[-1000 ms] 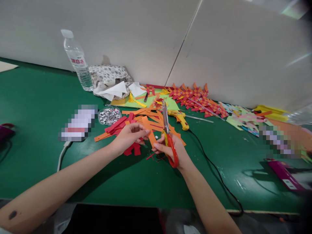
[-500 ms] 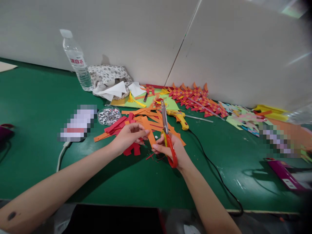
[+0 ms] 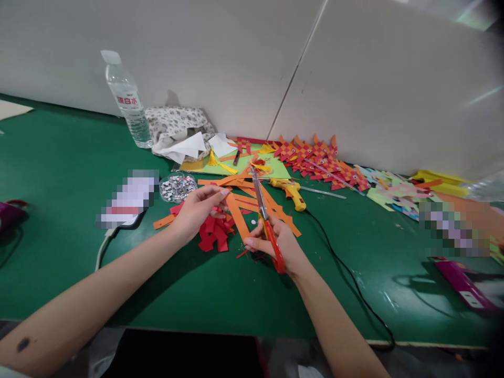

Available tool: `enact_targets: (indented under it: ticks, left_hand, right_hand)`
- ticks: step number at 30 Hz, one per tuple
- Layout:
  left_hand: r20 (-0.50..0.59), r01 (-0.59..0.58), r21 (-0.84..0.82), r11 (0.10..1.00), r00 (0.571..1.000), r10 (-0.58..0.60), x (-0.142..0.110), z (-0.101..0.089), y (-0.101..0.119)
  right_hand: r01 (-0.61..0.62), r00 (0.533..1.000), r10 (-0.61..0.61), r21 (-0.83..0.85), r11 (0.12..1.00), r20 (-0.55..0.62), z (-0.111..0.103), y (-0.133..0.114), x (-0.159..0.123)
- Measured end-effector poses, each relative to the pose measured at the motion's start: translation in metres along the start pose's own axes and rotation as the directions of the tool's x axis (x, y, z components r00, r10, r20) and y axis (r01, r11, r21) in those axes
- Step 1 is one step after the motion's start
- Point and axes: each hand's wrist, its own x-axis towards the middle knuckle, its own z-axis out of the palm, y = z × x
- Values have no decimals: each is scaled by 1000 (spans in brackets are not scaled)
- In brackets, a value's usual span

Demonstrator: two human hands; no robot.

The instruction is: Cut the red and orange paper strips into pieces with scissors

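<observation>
Between my two hands stretches an orange paper strip [image 3: 238, 218]. The thumb and fingers of my left hand [image 3: 197, 211] pinch its upper end. My right hand [image 3: 284, 244] pinches the lower end with its thumb and also grips a pair of scissors [image 3: 260, 195] with red handles. The blades point up and away from me and look closed, apart from the strip. Beneath and beyond the hands lie loose orange strips [image 3: 281, 212] and a heap of red paper pieces [image 3: 214, 233].
A yellow hot glue gun [image 3: 290, 194] with a black cord lies right of the strips. A tub of googly eyes [image 3: 178, 187], a phone [image 3: 129, 202] and a water bottle [image 3: 128, 102] are on the left. Woven red-orange paper fish [image 3: 315, 157] pile by the wall.
My left hand has shifted up and left along the orange strip to its upper end. The scissors tilt slightly further left in my right hand.
</observation>
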Motion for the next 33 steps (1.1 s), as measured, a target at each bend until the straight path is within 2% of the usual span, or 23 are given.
enact_targets:
  ticks: [5,10,13,15,17,19,20,22,24,26,29,33]
  left_hand:
    - [2,-44,23,999,999,44,1,-3,4]
    - [76,-37,85,996,997,30,-2,-1,1]
    - [33,-29,76,997,999,27,-1,-3,2]
    - [-3,-24,94,995,1000,24,3,-6,2]
    - [-10,-28,166,986,999,30,9,-12,1]
    - [13,-65,326,943,998,65,15,-20,-2]
    - [22,-112,433,894,993,114,18,-23,-3]
    - [15,-204,659,724,966,258,21,-28,-4]
    - [9,-249,765,594,927,376,20,-30,-2]
    - [16,-285,790,543,894,447,16,-28,-1]
    - [67,-344,766,544,883,464,8,-20,-2]
    - [176,-408,719,562,890,420,2,-11,-9]
  right_hand:
    - [-1,1000,1,-17,1000,-7,1,-2,-1]
    - [-5,1000,5,-30,1000,7,2,-4,-2]
    - [2,1000,-4,-112,994,-16,-3,-2,-1]
    - [36,993,-60,-233,972,-99,-10,0,2]
    - [67,950,-196,-453,889,-245,-18,0,6]
    - [9,853,-352,-663,748,-385,-26,1,9]
    - [-47,811,-405,-736,675,-423,-29,1,10]
    - [-138,764,-472,-826,546,-439,-33,1,13]
    - [-203,762,-490,-875,440,-424,-34,2,14]
    - [-233,778,-485,-901,366,-398,-34,3,15]
    - [-223,793,-491,-922,316,-360,-32,5,17]
    - [-191,780,-520,-924,332,-348,-33,7,20]
